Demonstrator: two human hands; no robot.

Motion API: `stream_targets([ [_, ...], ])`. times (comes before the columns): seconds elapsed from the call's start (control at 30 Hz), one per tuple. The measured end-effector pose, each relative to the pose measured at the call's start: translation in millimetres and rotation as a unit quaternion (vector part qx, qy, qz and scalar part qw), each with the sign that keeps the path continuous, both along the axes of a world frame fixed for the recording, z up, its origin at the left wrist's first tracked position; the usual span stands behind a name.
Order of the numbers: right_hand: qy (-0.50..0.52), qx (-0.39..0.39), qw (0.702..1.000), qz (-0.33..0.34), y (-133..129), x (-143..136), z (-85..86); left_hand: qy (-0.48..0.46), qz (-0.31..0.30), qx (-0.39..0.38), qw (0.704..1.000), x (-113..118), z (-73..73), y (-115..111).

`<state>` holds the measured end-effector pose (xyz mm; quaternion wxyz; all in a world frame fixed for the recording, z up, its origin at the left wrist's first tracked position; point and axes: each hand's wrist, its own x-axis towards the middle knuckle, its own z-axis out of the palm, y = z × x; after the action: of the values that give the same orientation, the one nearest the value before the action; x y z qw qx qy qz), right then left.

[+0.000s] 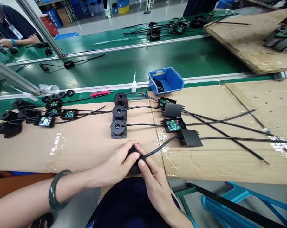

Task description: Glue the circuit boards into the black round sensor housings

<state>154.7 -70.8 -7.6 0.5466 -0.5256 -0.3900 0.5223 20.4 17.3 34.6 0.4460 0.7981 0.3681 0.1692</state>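
Note:
Both hands grip one round black plastic housing (pixel 135 168) at the cardboard's near edge. My left hand (pixel 120 161) wraps its left side, thumb on top. My right hand (pixel 153 177) holds the other side, its thumb close to where a black cable (pixel 161 146) comes out. That cable runs to a box with a black cover (pixel 191 138) on the right. Beyond my hands, three similar housings stand in a column, the closest a black housing (pixel 118 129). Their cables lead to small boxes, one with a bare green circuit board (pixel 173 124). The housing's inside is mostly hidden by my fingers.
More wired housings (pixel 7 128) lie at the left. A red cutter knife (pixel 100 93), a small white bottle (pixel 134 85) and a blue bin (pixel 167 80) with black parts line the back edge. A person (pixel 17 28) works across the green belt. A blue stool (pixel 219 205) stands below right.

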Motion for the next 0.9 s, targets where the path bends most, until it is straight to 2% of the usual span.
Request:
stream_targets([
  [0.1, -0.002, 0.007, 1.0, -0.023, 3, -3, -3.7, -0.032, 0.014, -0.022, 0.999, 5, -3.0, -2],
  [0.23, -0.018, 0.009, 1.0, -0.017, 9, -1, -3.7, -0.065, 0.028, -0.079, 0.994, 4, -5.7, 3],
  [0.33, -0.01, 0.003, 1.0, -0.011, 13, 3, -2.7, -0.088, 0.045, -0.169, 0.981, 0, -5.5, 7],
  [0.4, 0.009, -0.007, 1.0, -0.004, 15, 5, -3.4, -0.103, 0.061, -0.246, 0.962, -3, -5.0, 9],
  [0.47, 0.03, -0.017, 0.999, 0.004, 17, 6, -5.4, -0.117, 0.072, -0.291, 0.947, -6, -5.6, 8],
  [0.53, 0.05, -0.025, 0.998, 0.006, 20, 6, -8.7, -0.125, 0.068, -0.284, 0.948, -9, -8.3, 7],
  [0.63, 0.059, -0.029, 0.998, 0.007, 21, 6, -16.6, -0.121, 0.067, -0.225, 0.965, -11, -14.0, 7],
  [0.77, 0.006, -0.013, 1.0, 0.016, 14, 5, -32.6, -0.138, 0.092, -0.199, 0.966, -5, -15.7, 1],
  [0.83, -0.055, 0.005, 0.998, 0.017, 13, 5, -43.0, -0.165, 0.063, -0.192, 0.965, -1, -17.1, -3],
  [0.9, -0.107, 0.014, 0.994, 0.008, 24, 6, -53.6, -0.154, 0.023, -0.17, 0.973, -4, -22.5, 1],
])
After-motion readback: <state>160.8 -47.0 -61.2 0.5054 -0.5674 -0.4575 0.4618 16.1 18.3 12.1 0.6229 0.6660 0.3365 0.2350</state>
